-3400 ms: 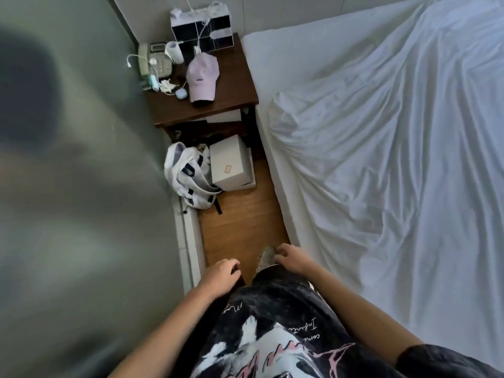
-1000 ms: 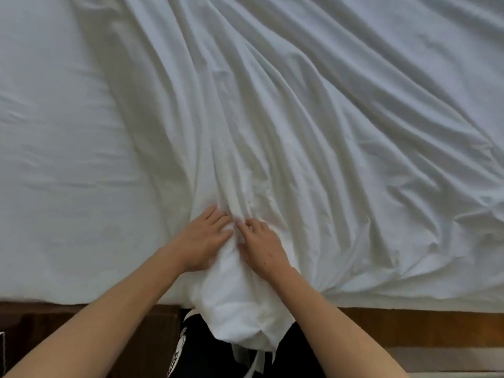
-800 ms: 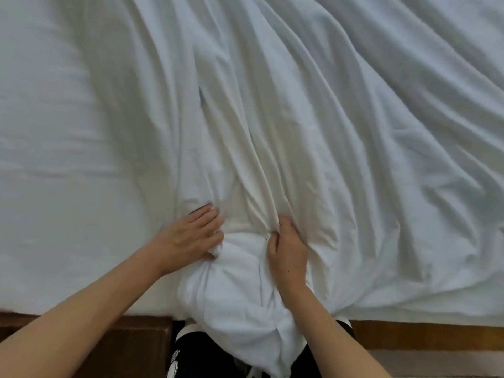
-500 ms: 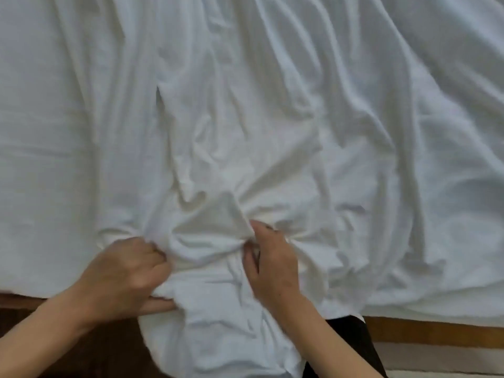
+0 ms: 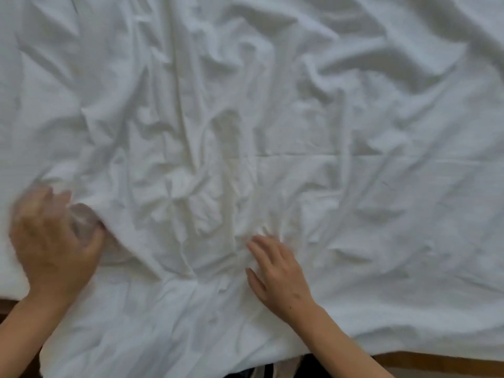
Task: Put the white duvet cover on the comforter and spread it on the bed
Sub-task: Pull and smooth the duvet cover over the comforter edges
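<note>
Bare forearms, no sleeves, dark garment [image 5: 305,371] below

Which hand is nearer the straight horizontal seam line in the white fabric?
Right. The right hand lies flat on the duvet cover just below the seam line; the blurred left hand is far off toward the left edge.

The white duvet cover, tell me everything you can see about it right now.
The white duvet cover is thin, soft-looking cloth, heavily wrinkled, spread across nearly the whole view on the bed, its near edge hanging over the side. A straight seam or crease runs across its middle. The right hand rests on it with fingers spread; the left hand, motion-blurred, touches its left part, its grip unclear.
</note>
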A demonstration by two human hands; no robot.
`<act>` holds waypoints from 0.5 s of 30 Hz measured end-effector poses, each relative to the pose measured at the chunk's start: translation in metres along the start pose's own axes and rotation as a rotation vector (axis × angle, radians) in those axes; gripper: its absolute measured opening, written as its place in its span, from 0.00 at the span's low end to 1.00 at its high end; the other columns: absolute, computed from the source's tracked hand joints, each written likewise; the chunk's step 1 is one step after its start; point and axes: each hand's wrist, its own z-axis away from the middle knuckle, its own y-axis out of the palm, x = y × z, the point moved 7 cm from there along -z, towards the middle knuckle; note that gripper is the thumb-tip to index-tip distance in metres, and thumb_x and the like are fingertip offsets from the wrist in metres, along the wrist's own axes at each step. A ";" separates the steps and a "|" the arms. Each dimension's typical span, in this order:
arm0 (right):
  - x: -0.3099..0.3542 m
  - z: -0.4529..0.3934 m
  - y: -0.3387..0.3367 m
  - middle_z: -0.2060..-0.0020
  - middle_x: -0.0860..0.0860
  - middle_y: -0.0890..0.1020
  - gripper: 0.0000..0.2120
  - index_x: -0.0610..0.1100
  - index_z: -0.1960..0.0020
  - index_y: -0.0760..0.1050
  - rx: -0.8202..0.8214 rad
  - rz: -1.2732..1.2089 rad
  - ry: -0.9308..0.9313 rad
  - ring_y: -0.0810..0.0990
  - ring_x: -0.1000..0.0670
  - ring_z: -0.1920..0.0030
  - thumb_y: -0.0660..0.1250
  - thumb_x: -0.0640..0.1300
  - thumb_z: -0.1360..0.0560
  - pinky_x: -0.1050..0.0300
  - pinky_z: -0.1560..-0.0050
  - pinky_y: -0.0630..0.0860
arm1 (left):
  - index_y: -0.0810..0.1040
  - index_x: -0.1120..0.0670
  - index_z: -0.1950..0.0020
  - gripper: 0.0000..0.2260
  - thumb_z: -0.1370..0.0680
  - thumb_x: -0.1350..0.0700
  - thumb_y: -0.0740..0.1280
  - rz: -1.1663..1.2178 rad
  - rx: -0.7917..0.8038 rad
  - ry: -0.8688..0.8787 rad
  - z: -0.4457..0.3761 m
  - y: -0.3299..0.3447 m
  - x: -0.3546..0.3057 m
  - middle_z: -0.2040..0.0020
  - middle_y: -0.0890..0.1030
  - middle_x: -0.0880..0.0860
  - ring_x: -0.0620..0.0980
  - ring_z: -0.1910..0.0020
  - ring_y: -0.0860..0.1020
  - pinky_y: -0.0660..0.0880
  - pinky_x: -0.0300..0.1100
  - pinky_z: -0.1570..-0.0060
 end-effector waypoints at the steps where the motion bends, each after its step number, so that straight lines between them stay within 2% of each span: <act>1: -0.007 0.001 -0.002 0.39 0.44 0.77 0.21 0.43 0.34 0.68 -0.008 0.024 0.014 0.75 0.45 0.41 0.63 0.50 0.25 0.54 0.39 0.71 | 0.66 0.56 0.32 0.36 0.29 0.31 0.61 0.032 -0.068 -0.136 -0.007 0.000 0.005 0.35 0.71 0.61 0.64 0.38 0.71 0.70 0.63 0.38; 2: -0.011 0.001 -0.002 0.39 0.44 0.76 0.22 0.43 0.34 0.68 0.001 0.035 0.026 0.74 0.46 0.40 0.63 0.50 0.25 0.55 0.39 0.71 | 0.61 0.56 0.28 0.42 0.30 0.30 0.64 0.065 -0.139 -0.252 -0.012 -0.002 0.000 0.31 0.68 0.62 0.64 0.34 0.68 0.67 0.63 0.35; 3: -0.012 0.000 0.001 0.38 0.44 0.76 0.22 0.43 0.34 0.68 0.004 0.039 0.035 0.74 0.46 0.40 0.63 0.50 0.25 0.55 0.39 0.70 | 0.58 0.58 0.25 0.45 0.31 0.33 0.69 0.075 -0.186 -0.322 -0.016 -0.004 -0.010 0.29 0.66 0.63 0.65 0.32 0.66 0.65 0.63 0.33; 5: -0.008 -0.006 0.007 0.38 0.45 0.74 0.23 0.43 0.33 0.67 0.007 0.008 0.065 0.74 0.45 0.40 0.63 0.51 0.25 0.55 0.39 0.70 | 0.54 0.62 0.24 0.47 0.30 0.40 0.74 0.104 -0.199 -0.331 -0.028 -0.004 -0.040 0.30 0.66 0.67 0.67 0.33 0.66 0.64 0.63 0.35; 6: -0.002 -0.012 0.011 0.37 0.45 0.73 0.24 0.43 0.32 0.67 0.013 -0.011 0.077 0.74 0.45 0.39 0.63 0.51 0.25 0.54 0.39 0.71 | 0.53 0.63 0.23 0.47 0.30 0.41 0.74 0.110 -0.185 -0.334 -0.034 -0.002 -0.051 0.32 0.67 0.69 0.68 0.34 0.68 0.64 0.63 0.37; 8: 0.015 -0.026 0.021 0.35 0.43 0.72 0.25 0.43 0.31 0.65 -0.007 -0.007 0.057 0.72 0.44 0.37 0.62 0.52 0.24 0.52 0.36 0.70 | 0.57 0.64 0.25 0.46 0.30 0.38 0.72 0.055 -0.173 -0.326 -0.046 0.000 -0.052 0.36 0.70 0.70 0.70 0.39 0.71 0.66 0.62 0.41; 11: 0.058 -0.046 0.040 0.35 0.41 0.74 0.27 0.43 0.31 0.66 0.012 0.007 -0.058 0.72 0.43 0.36 0.63 0.56 0.24 0.52 0.35 0.69 | 0.63 0.65 0.30 0.40 0.29 0.39 0.71 0.014 -0.160 -0.247 -0.055 -0.004 -0.042 0.41 0.74 0.68 0.68 0.44 0.75 0.70 0.60 0.48; 13: 0.096 -0.055 0.058 0.43 0.44 0.78 0.28 0.43 0.35 0.70 0.091 -0.011 -0.105 0.76 0.45 0.45 0.62 0.62 0.26 0.53 0.45 0.75 | 0.65 0.63 0.31 0.36 0.28 0.40 0.71 0.053 -0.176 -0.197 -0.058 -0.009 -0.035 0.40 0.76 0.65 0.66 0.45 0.76 0.71 0.57 0.51; 15: 0.136 -0.058 0.082 0.53 0.49 0.79 0.33 0.46 0.43 0.74 0.300 -0.018 -0.051 0.78 0.48 0.57 0.58 0.73 0.31 0.55 0.59 0.76 | 0.66 0.60 0.32 0.34 0.28 0.40 0.71 0.125 -0.203 -0.183 -0.060 -0.013 -0.024 0.41 0.77 0.62 0.65 0.46 0.77 0.72 0.56 0.52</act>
